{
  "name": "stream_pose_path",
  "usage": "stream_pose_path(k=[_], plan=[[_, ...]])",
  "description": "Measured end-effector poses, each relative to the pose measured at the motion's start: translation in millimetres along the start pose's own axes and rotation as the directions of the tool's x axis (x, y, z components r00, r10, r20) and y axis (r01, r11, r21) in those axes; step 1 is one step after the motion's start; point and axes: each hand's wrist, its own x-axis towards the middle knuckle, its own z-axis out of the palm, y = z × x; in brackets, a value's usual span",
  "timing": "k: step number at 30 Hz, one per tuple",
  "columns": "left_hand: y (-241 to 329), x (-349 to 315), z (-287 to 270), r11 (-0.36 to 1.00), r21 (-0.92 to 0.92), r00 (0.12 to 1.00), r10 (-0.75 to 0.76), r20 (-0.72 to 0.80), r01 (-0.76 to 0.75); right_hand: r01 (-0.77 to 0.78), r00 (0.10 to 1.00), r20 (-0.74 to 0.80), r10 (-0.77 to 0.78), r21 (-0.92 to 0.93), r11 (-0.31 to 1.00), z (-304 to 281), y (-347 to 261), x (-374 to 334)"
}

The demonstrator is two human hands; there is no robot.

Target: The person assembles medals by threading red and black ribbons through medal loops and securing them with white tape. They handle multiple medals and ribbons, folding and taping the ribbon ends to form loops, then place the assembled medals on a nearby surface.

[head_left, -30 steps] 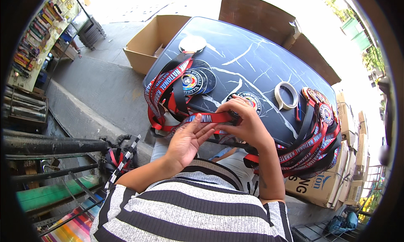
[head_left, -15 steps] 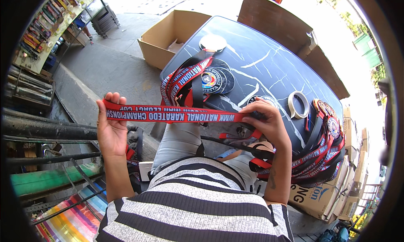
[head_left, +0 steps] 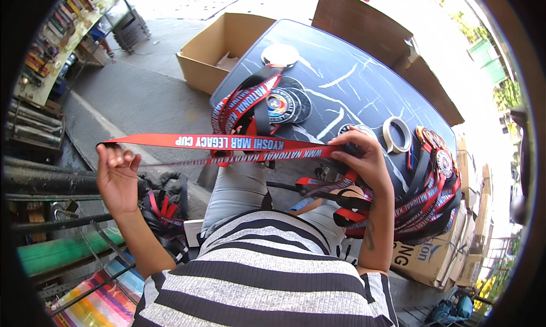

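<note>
Red ribbon (head_left: 153,140) with pale lettering stretches across the front of the person's body, above the lap and near the edge of the surface (head_left: 375,85), drawn out between both hands in two strands that spread apart toward the left. The left hand (head_left: 120,184) is partly open, its fingers loosely curled, and the upper strand meets it at the raised thumb tip; how firmly it grips there I cannot tell. The right hand (head_left: 367,159) is nearly closed, thumb and fingers pinching the strands together, with the rest of the fingers bent over. Beyond the left end of the surface stands an open cardboard box (head_left: 200,75), flaps up, with a small pale scrap inside. Behind the far edge is a taller brown box (head_left: 361,17), its inside hidden from this angle. Low on the right, beside the surface, sits a printed cardboard box (head_left: 432,250) whose contents do not show. On the surface, round medals (head_left: 277,105) overlap beside looped red and black ribbons (head_left: 245,102), a roll of tape (head_left: 388,138) lies near the right hand, and a second bundle of medals (head_left: 443,163) trails its ribbons over the right side.
</note>
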Motion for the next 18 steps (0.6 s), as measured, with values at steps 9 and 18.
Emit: stream_pose_path(k=[9,18], plan=[[26.3,-14.5,47.1,0.491,-0.803,0.738,0.391,0.550,0.338,-0.050,0.970,-0.242,0.006,-0.176,0.983,-19.7,-2.2,-23.3],[-74.7,-14.8,119.3,0.530,-0.304,0.259,0.159,0.953,0.792,-0.408,0.895,-0.287,0.341,-0.220,0.886,-27.9,-4.8,-29.1]])
